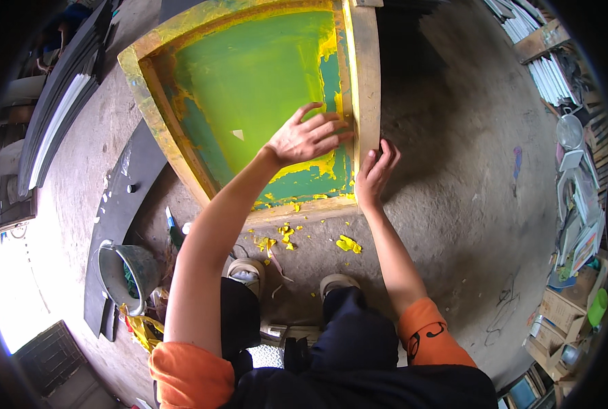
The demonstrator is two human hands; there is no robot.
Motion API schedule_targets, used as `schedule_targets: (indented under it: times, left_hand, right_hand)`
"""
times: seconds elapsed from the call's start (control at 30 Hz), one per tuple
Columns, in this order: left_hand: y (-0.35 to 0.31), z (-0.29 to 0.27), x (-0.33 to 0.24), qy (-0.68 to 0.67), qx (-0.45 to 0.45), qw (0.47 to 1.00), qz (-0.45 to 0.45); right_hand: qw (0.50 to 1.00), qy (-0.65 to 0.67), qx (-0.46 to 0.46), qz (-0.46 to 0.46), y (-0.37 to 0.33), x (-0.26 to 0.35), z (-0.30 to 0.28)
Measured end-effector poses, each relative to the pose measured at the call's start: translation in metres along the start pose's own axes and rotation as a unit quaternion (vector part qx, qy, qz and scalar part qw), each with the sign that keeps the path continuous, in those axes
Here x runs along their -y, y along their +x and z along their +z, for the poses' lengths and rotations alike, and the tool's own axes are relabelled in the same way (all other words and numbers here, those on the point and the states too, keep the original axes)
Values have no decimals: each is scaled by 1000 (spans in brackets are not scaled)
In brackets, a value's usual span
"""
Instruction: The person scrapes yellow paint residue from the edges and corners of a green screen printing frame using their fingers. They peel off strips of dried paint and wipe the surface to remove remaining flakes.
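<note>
A large wooden-framed screen (201,31) with green mesh (263,88) leans in front of me. Yellow, peeling residue (326,163) lines the mesh edges. My left hand (310,136) reaches across the mesh, fingers spread and bent, tips at the inner side of the right rail (366,88); its thumb is hidden. Against the outer face of that rail, near the lower right corner, my right hand (377,174) grips the frame, its thumb toward me. A small pale scrap (238,135) sticks to the mesh. Yellow flakes (348,244) lie on the floor below the frame.
Left of my legs stands a grey bucket (126,273) with green material inside, beside a dark curved sheet (123,204). A yellow wrapper (143,329) lies near it. Stacked boards (62,102) stand far left. Cardboard boxes (559,320) and piled items line the right side.
</note>
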State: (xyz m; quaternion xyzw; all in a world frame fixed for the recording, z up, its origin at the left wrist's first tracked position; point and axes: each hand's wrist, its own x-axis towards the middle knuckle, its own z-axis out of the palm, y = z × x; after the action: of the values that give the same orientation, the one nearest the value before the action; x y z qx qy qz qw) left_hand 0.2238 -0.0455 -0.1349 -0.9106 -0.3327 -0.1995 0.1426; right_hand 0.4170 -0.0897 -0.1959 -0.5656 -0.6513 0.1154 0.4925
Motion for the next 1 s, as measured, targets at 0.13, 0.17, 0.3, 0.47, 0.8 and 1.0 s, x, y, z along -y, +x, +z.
schedule_targets:
  times: [0.13, 0.17, 0.3, 0.47, 0.8, 1.0]
  left_hand:
    - [21, 6, -14, 22, -59, 978, -201]
    - [26, 6, -17, 21, -62, 967, -248]
    - [33, 13, -21, 30, -82, 957, -276]
    - [33, 15, -24, 40, -86, 964, -249]
    - [-10, 17, -56, -78, -40, 969, -233]
    - [-8, 29, -97, -67, -50, 949, -304]
  right_hand:
    - [1000, -11, -4, 11, -1, -2, -1]
    - [1000, -13, -6, 6, -1, -3, 0]
    - [1000, -4, -6, 14, 1, -1, 1]
    - [1000, -11, -16, 3, 2, -1, 2]
    - [1000, -8, -27, -12, 0, 1, 2]
    - [999, -20, -29, 8, -1, 1, 3]
